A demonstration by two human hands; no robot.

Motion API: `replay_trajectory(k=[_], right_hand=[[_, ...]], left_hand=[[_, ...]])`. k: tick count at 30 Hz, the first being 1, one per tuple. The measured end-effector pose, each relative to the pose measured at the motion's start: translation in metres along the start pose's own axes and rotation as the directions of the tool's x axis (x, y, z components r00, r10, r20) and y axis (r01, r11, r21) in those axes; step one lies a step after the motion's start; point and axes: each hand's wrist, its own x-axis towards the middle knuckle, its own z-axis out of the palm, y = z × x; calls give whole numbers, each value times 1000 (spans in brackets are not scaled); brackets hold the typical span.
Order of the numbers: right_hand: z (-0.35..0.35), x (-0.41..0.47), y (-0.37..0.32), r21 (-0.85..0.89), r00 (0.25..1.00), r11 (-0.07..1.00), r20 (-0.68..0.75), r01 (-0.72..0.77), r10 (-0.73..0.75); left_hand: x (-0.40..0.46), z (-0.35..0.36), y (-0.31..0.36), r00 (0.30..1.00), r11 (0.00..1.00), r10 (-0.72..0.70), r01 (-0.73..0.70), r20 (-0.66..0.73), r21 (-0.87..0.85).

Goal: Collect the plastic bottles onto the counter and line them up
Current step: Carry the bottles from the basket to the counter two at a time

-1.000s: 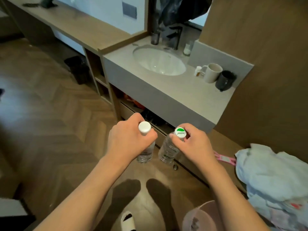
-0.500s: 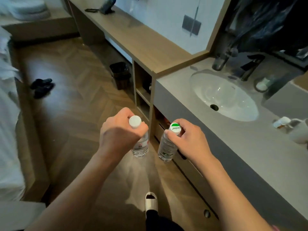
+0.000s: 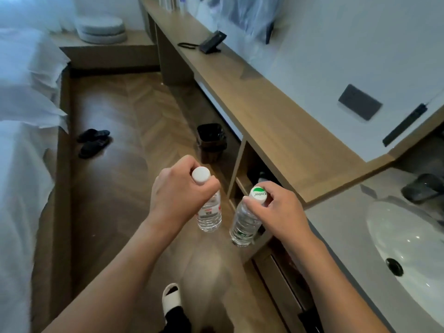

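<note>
My left hand (image 3: 176, 195) grips the neck of a clear plastic bottle with a plain white cap (image 3: 209, 216), which hangs upright over the wooden floor. My right hand (image 3: 280, 212) pinches the green-and-white cap of a second clear bottle (image 3: 243, 224), hanging beside the first, close to the counter's front edge. The long wooden counter (image 3: 271, 118) runs along the wall to the right, above and beyond both bottles.
A grey vanity top with a white sink (image 3: 408, 251) and dark tap lies at right. A black bin (image 3: 211, 143) stands under the counter. A black phone stand (image 3: 212, 45) sits on the far counter. Dark slippers (image 3: 92, 143) lie on the floor, a bed at left.
The view has swung left along the wall: the sink slid to the right edge and the wooden counter came into the middle. Both hands keep their hold on the bottles.
</note>
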Motion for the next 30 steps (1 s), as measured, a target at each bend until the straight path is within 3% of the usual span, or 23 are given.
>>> replay_trajectory(k=[10,22,30], right_hand=[[80,227,-101,-9,997,998,40,69,-69],[203,532,-202,100,969,974,122,205,-217],[262,707,-290,163,969,961,71,223,-237]], left_hand=[[224,-46,-106,993,994,-111,110,-40,-26],[493,-67,-223,980,983,-154,166,-129,84],[672,-108,-303,968,985,-151,165,-200,57]])
